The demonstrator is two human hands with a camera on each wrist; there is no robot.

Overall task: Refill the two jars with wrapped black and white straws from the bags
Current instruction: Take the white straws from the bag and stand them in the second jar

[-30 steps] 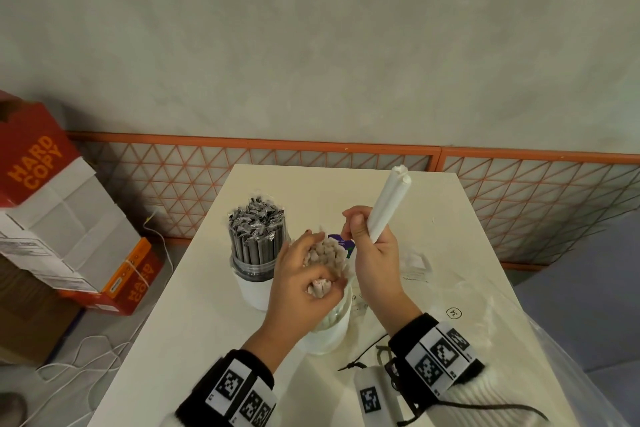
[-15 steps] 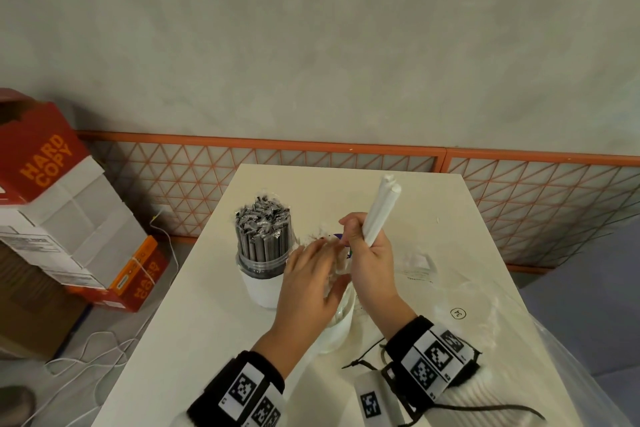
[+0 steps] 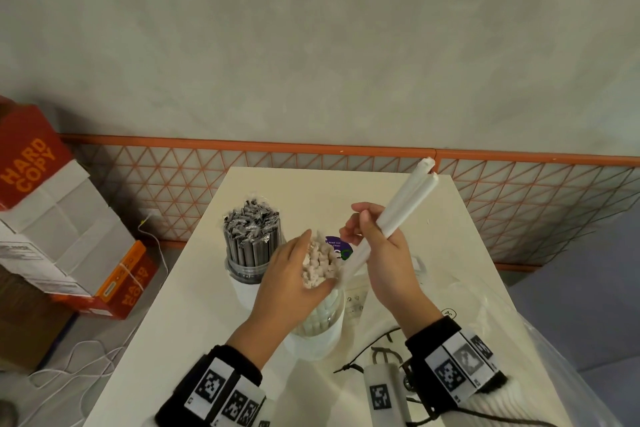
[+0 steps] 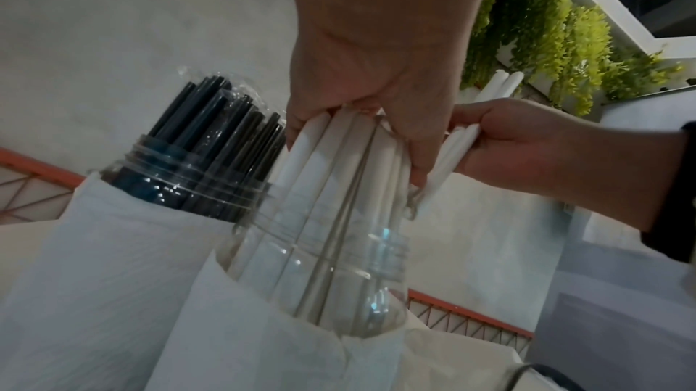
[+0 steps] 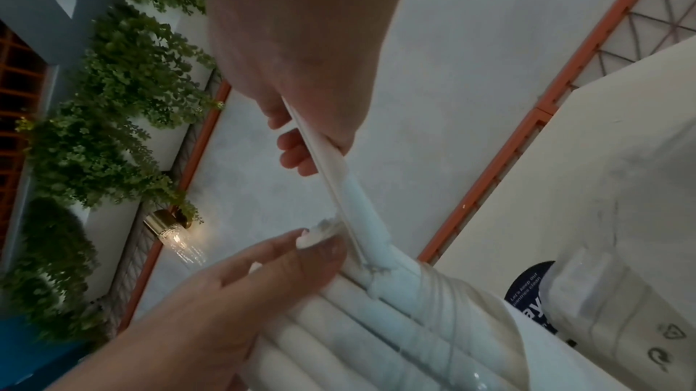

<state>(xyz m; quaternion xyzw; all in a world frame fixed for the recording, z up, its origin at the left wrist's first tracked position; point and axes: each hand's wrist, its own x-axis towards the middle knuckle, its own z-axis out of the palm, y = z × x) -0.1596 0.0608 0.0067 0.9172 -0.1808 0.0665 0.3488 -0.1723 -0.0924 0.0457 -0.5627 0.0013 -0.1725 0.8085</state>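
**Insertion of white straws into the nearer jar**

Hands met at the centre of the head view, over the white table (image 3: 194,305). The right hand (image 3: 384,253) was curled round a pair of wrapped white straws (image 3: 401,211), which slanted from the upper right of the frame down toward the jar mouth; their lower ends touched the bundle already standing there. The left hand (image 3: 294,284) cupped the tops of that bundle, white straws in the jar (image 3: 317,263), fingers curled round them and drawing them toward the left of the frame. The clear jar (image 4: 339,272) appeared well filled, seen from the left wrist. Just beside it, at centre left, the jar of black straws (image 3: 251,243) looked packed full. A clear plastic bag (image 3: 519,322) lay at lower right.

The step in hand seemed to be topping up the white jar. The next move probably called for a gap held open by the left hand, and the pair steered steeply down into it without buckling the paper wrappers.
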